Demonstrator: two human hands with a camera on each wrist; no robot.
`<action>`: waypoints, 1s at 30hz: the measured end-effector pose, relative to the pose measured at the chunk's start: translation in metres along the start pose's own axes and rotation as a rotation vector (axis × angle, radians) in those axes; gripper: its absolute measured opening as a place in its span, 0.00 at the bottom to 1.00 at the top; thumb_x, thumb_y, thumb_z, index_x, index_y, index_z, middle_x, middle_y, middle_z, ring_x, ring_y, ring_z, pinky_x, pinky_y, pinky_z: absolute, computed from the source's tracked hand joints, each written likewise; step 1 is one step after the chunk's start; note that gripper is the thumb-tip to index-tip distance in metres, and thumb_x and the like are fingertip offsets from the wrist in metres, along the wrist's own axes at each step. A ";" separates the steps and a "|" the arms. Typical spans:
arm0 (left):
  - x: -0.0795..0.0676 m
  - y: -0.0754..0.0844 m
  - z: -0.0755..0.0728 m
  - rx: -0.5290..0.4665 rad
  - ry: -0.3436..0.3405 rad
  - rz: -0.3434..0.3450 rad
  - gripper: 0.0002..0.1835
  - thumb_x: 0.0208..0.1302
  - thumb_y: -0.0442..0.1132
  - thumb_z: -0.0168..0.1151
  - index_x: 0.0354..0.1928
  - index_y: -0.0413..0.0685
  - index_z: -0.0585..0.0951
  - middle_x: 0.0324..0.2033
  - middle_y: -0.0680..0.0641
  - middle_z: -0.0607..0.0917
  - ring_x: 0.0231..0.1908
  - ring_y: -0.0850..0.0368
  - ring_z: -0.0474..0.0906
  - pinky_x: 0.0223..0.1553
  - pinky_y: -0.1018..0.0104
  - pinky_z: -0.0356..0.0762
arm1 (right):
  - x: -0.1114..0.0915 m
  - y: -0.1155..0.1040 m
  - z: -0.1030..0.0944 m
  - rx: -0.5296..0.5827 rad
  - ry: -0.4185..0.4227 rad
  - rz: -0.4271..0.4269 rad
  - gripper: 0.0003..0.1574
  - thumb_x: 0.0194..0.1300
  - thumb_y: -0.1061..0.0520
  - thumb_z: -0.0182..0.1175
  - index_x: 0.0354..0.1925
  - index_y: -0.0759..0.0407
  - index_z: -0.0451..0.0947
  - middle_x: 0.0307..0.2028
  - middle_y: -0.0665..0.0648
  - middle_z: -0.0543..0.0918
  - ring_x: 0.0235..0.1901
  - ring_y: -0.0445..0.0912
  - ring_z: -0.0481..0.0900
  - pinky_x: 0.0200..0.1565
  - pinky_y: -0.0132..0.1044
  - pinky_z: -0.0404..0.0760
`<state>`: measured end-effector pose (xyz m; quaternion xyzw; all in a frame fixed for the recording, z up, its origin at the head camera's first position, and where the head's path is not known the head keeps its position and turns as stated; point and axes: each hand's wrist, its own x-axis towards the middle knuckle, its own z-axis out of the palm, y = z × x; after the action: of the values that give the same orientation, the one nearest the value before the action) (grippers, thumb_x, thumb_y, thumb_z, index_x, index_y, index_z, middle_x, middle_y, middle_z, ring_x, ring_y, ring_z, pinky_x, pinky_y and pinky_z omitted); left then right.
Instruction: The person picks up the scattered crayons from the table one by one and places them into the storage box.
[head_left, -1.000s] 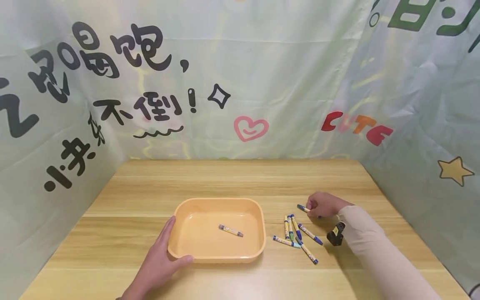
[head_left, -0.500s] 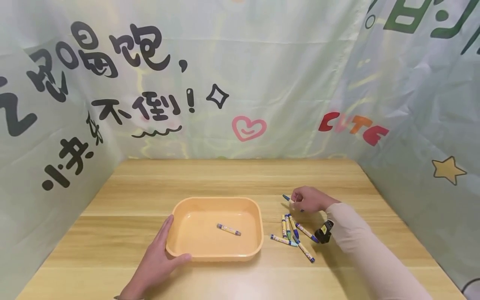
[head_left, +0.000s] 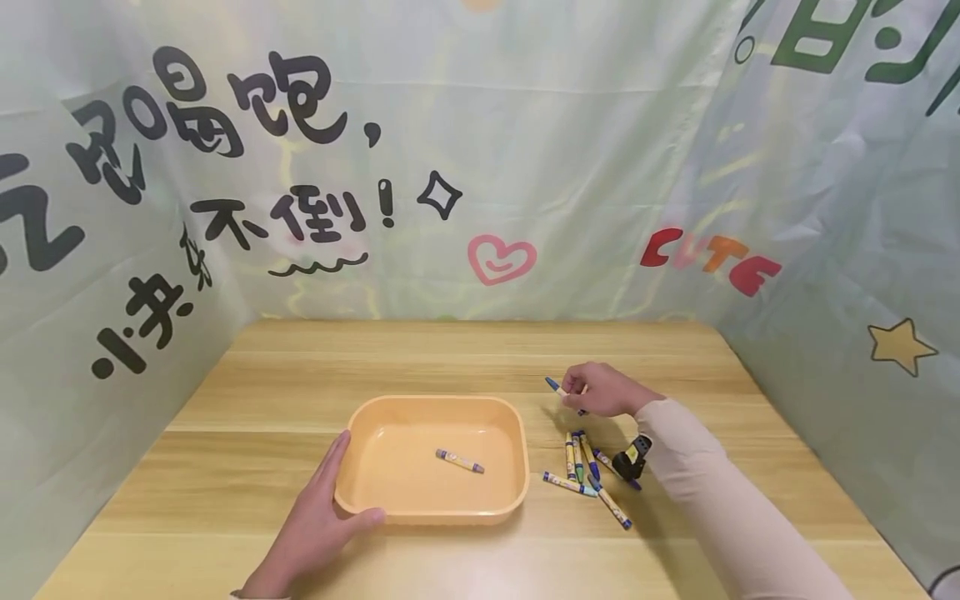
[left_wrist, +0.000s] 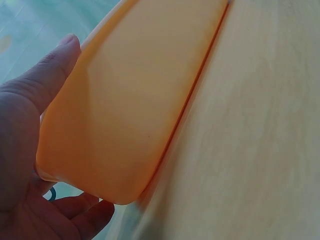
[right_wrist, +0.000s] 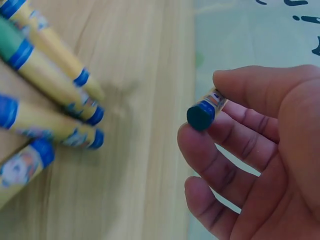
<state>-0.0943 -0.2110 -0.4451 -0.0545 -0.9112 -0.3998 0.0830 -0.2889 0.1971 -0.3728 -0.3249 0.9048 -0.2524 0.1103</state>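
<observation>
Crayon (right_wrist: 205, 110) in pinch of right hand (head_left: 609, 390), left hand (head_left: 318, 514) spread against orange tray (head_left: 390, 481)

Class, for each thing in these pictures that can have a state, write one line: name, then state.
Tray: upright on the table
Crayon in the tray: lying on its side
Held crayon: pinched, raised off the table
Six loose crayons: lying clustered on the table
Left hand: gripping the tray's side
Right hand: pinching the held crayon
Fabric backdrop: hanging, lightly creased
</observation>
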 end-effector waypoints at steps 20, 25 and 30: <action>0.001 -0.002 0.002 -0.007 0.007 0.008 0.62 0.49 0.58 0.74 0.76 0.42 0.47 0.73 0.34 0.51 0.67 0.28 0.53 0.59 0.29 0.56 | 0.025 -0.031 0.006 0.132 -0.041 -0.086 0.08 0.67 0.62 0.57 0.41 0.68 0.77 0.32 0.62 0.85 0.25 0.43 0.81 0.37 0.38 0.82; 0.001 -0.002 0.002 -0.009 0.010 0.015 0.61 0.49 0.58 0.74 0.76 0.42 0.47 0.73 0.34 0.51 0.68 0.29 0.53 0.59 0.29 0.57 | 0.030 -0.041 0.008 0.170 -0.072 -0.072 0.09 0.68 0.62 0.57 0.43 0.69 0.76 0.34 0.64 0.85 0.26 0.43 0.82 0.36 0.38 0.82; 0.001 -0.003 0.002 -0.022 0.007 0.008 0.61 0.49 0.58 0.74 0.76 0.44 0.47 0.73 0.34 0.51 0.68 0.29 0.53 0.59 0.29 0.56 | 0.036 -0.050 0.011 0.197 -0.082 -0.091 0.11 0.67 0.62 0.56 0.43 0.70 0.76 0.35 0.64 0.85 0.27 0.44 0.82 0.36 0.38 0.82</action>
<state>-0.0960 -0.2113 -0.4487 -0.0578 -0.9063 -0.4095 0.0873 -0.2856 0.1367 -0.3566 -0.3635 0.8545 -0.3314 0.1673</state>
